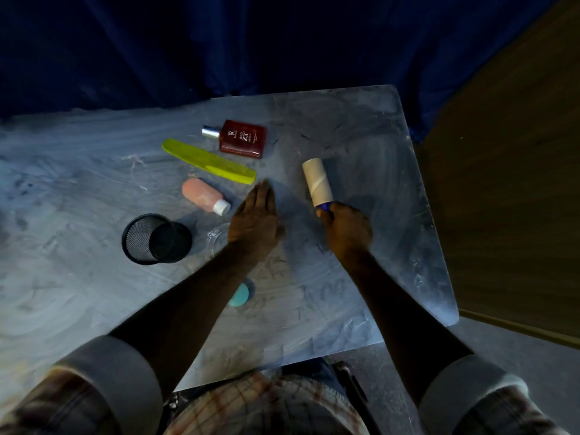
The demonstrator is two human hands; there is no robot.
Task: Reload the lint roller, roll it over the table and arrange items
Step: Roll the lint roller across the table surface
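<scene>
My right hand (346, 229) grips the blue handle of the lint roller (317, 183), whose tan cardboard roll lies on the table pointing away from me. My left hand (255, 219) rests flat on the table, fingers together, just left of the roller. A red perfume bottle (243, 138), a yellow-green comb (208, 160) and a small pink bottle with a white cap (204, 195) lie to the left of the hands. A black mesh cup (155, 239) lies on its side further left. A teal round object (241, 295) shows partly under my left forearm.
The grey-blue streaked table (392, 246) ends at its right edge near the roller and at a near edge by my lap. A clear glass-like item (218, 238) sits beside my left wrist. Dark blue cloth hangs behind; a brown wooden surface (518, 183) stands at the right.
</scene>
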